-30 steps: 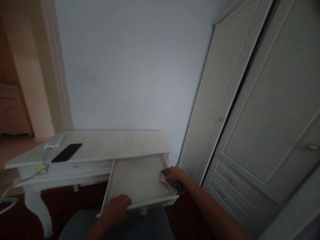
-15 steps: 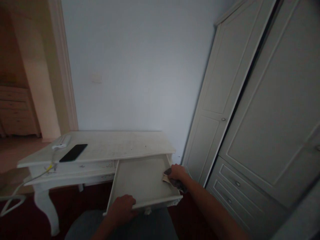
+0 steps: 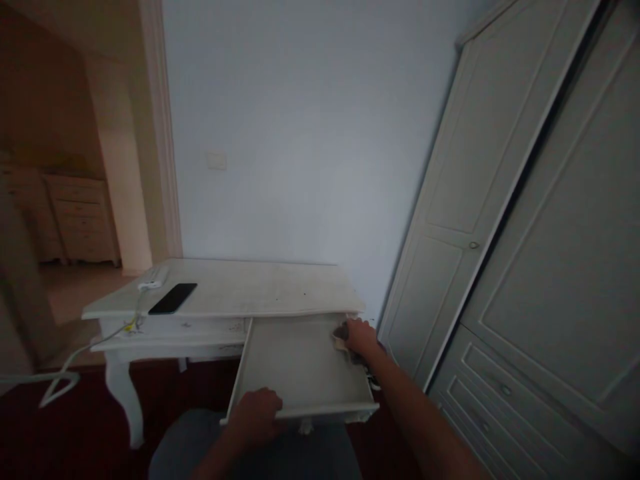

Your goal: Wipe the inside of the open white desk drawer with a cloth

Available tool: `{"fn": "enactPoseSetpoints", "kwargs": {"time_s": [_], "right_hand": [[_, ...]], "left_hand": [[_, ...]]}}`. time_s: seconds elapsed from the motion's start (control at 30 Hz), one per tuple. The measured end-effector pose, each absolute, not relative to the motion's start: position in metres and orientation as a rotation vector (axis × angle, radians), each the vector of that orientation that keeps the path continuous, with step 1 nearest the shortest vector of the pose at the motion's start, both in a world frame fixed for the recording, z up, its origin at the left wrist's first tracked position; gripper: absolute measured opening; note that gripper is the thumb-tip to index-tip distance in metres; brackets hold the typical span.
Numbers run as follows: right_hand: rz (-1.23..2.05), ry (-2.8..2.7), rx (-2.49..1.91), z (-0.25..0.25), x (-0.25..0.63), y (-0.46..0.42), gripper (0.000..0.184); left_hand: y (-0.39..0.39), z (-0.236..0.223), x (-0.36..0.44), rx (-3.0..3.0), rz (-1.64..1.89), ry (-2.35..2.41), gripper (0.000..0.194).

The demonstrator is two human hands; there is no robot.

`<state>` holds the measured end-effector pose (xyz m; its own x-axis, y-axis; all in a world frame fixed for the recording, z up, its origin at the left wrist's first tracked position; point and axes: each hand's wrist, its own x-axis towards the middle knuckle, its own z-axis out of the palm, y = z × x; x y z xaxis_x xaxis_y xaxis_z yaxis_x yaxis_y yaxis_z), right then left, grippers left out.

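A white drawer (image 3: 300, 363) is pulled out of the white desk (image 3: 260, 287), and its floor is bare. My left hand (image 3: 257, 410) grips the top of the drawer's front panel, left of the knob (image 3: 305, 425), fingers curled over the edge. At the drawer's right side wall, towards the back, my right hand (image 3: 361, 335) is closed round a bunched grey-beige cloth (image 3: 341, 335). Part of the cloth hangs beneath the palm and is hidden by the hand and forearm.
On the desk's left lie a black phone (image 3: 173, 299) and a white power strip (image 3: 154, 277), its cable (image 3: 100, 340) trailing leftward. A tall white wardrobe (image 3: 450, 227) stands close on the right. Behind is a pale wall with a switch (image 3: 217, 161).
My right hand has moved the cloth along the drawer's right side wall, away from me towards the back. The left hand keeps its hold. The view has turned slightly left.
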<state>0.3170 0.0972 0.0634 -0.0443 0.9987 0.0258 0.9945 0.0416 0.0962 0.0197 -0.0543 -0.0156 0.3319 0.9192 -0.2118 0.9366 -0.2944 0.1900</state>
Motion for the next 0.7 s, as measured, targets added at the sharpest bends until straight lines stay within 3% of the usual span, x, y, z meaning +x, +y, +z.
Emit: {"fn": "enactPoseSetpoints", "kwargs": {"time_s": [0.1,0.7], "right_hand": [[0.153,2.244,2.091,0.059,0.309,0.092,0.043],[0.131,2.332,1.753,0.056,0.326,0.066,0.050]], "left_hand": [[-0.052,-0.018,0.019,2.332,-0.084,1.676,0.047],[-0.052,-0.018,0.020,2.342,-0.089,1.687,0.043]]}}
